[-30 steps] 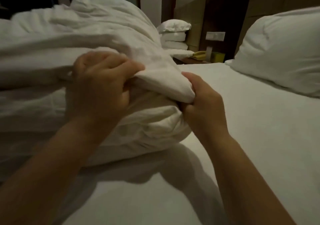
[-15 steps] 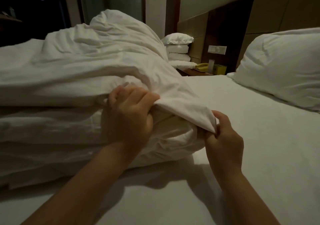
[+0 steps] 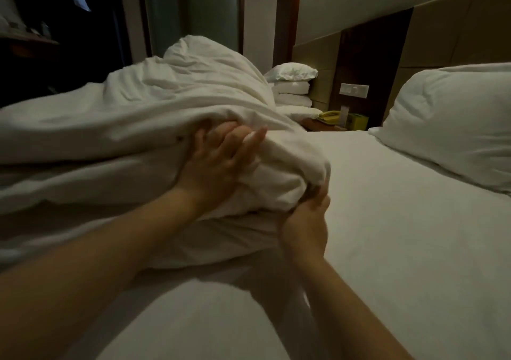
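Duvet [image 3: 166, 127], white and thickly bunched, lies heaped across the left half of the bed [image 3: 387, 235], its near corner rolled into a fat wad right in front of the person. The left hand [image 3: 218, 163] rests on top of that wad with its grip apart, fingers spread and pressing flat into the cloth, though motion blur hides the fingertips. The right hand [image 3: 307, 221] has its grip clamped on the wad's lower fold, thumb up against the cloth and the fingers tucked underneath. The risk lies in that uneven hold: only the right hand truly has the duvet, and it seems to pinch just a thin outer layer. A firm pull could drag the cover off the filling inside and leave the corner limp, or the fold could slip free altogether. Since the open left hand only presses, the wad might unroll beneath it. A wide tug toward the right could also sweep the heap against the pillow [image 3: 456, 127].
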{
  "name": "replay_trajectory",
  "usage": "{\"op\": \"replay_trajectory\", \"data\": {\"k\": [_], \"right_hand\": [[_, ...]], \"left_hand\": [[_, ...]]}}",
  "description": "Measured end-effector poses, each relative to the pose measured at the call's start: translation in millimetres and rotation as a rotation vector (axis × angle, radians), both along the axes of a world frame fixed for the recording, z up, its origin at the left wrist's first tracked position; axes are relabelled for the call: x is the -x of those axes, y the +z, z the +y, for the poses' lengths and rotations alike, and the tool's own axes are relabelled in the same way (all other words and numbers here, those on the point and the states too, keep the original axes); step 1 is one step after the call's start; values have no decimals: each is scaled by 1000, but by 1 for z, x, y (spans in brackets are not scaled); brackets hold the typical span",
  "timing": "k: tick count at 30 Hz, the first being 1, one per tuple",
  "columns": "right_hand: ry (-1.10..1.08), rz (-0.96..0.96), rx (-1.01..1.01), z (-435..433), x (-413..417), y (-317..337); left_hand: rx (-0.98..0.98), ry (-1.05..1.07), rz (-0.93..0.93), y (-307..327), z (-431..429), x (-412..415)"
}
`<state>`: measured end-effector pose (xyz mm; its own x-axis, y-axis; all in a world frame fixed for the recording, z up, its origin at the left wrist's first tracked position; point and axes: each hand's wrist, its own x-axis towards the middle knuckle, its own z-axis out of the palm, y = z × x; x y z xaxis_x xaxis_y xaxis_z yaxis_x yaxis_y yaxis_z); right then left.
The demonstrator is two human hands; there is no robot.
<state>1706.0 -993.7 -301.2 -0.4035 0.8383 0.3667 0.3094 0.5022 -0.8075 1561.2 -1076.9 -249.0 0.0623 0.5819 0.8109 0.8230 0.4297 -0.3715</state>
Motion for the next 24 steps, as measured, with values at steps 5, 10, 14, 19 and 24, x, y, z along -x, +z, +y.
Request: {"op": "replay_trajectory", "data": {"k": [5, 10, 14, 19, 24], "right_hand": [[-117, 120, -214, 49, 7, 53], [-159, 49, -12, 55, -25, -25], [-301, 231, -201, 32, -30, -42], [-160, 190, -15, 2, -14, -19], [-291, 296, 322, 10, 9, 17]], "left_hand": [[232, 185, -323, 73, 39, -6], [499, 78, -257, 34, 41, -28], [362, 12, -255, 23, 38, -28], [225, -137, -95, 35, 39, -22], [249, -245, -58, 49, 39, -32]]}}
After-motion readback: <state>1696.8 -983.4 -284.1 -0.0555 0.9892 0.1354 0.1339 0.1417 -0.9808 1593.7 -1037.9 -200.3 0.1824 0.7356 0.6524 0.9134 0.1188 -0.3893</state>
